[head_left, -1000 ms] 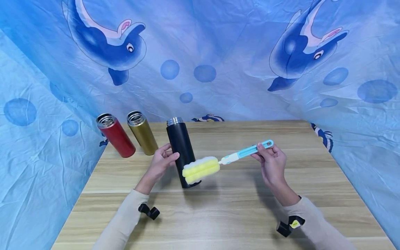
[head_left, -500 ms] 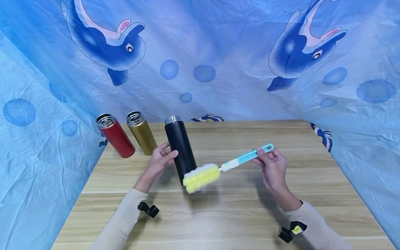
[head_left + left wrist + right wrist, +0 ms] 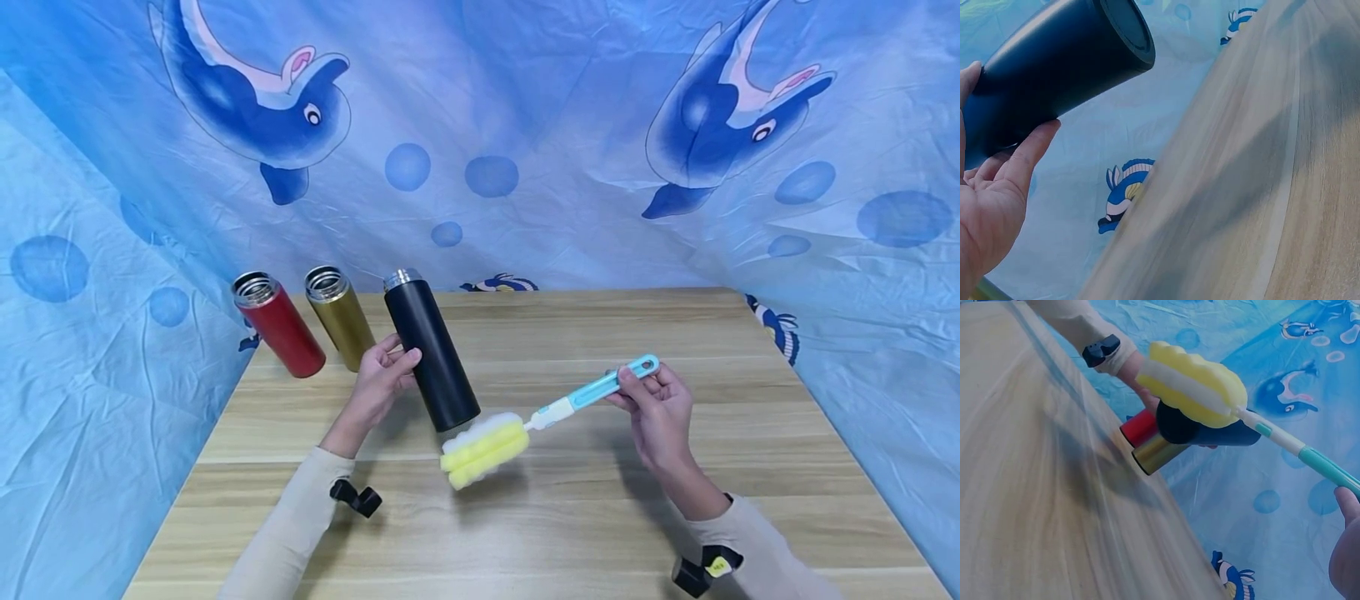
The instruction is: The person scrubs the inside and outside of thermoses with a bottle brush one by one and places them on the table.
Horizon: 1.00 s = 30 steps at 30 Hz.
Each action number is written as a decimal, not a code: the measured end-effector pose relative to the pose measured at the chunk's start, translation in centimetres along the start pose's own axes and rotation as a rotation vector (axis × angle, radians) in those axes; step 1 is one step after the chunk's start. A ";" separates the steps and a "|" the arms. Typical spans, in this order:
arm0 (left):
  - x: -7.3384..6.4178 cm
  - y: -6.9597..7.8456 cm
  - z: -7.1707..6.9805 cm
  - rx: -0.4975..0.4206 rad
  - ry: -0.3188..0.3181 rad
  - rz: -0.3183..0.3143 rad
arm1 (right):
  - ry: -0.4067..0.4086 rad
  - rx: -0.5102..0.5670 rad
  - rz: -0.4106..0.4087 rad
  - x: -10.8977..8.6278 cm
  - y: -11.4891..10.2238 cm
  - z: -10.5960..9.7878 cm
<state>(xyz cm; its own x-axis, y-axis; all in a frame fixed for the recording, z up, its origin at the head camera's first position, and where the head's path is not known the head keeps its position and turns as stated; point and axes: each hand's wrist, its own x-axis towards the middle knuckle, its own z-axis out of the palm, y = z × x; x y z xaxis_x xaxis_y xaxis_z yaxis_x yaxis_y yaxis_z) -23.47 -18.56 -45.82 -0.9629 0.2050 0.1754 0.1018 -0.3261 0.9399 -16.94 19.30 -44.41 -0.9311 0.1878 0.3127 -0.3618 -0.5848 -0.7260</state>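
My left hand (image 3: 380,382) grips a black bottle (image 3: 432,354) around its side, fingers behind and thumb in front. The bottle has a bare metal threaded neck with no lid and leans back to the left. Its round base (image 3: 1127,28) hangs above the table in the left wrist view. Between thumb and fingers, my right hand (image 3: 660,412) pinches the blue handle (image 3: 603,387) of a bottle brush. The brush's yellow and white sponge head (image 3: 483,448) points left, just below the bottle's base in the head view, and in the right wrist view it overlaps the bottle.
A red bottle (image 3: 281,329) and a gold bottle (image 3: 342,321), both lidless, stand at the back left of the wooden table (image 3: 570,533). Blue curtains (image 3: 570,92) printed with dolphins hang behind the table and along both sides.
The black bottle has risen and shifted left in my left hand, tilting further. My right hand has lowered the brush, so its sponge head no longer overlaps the bottle in the head view.
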 end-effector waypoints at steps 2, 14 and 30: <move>0.0 0.1 0.1 -0.017 -0.002 0.006 | 0.004 0.003 0.004 -0.2 0.1 0.0; -0.1 0.5 0.7 -0.089 -0.065 0.039 | 0.089 0.001 0.011 -0.5 1.1 -0.5; -0.2 0.4 0.7 -0.048 -0.030 0.041 | 0.157 -0.029 0.083 -1.2 1.3 -1.2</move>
<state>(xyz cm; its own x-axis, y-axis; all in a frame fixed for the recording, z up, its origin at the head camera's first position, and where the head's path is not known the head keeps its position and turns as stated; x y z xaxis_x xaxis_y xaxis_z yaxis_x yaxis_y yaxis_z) -23.05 -18.14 -45.29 -0.9501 0.2182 0.2229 0.1280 -0.3788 0.9166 -16.34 19.26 -46.42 -0.9528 0.2621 0.1534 -0.2826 -0.5806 -0.7636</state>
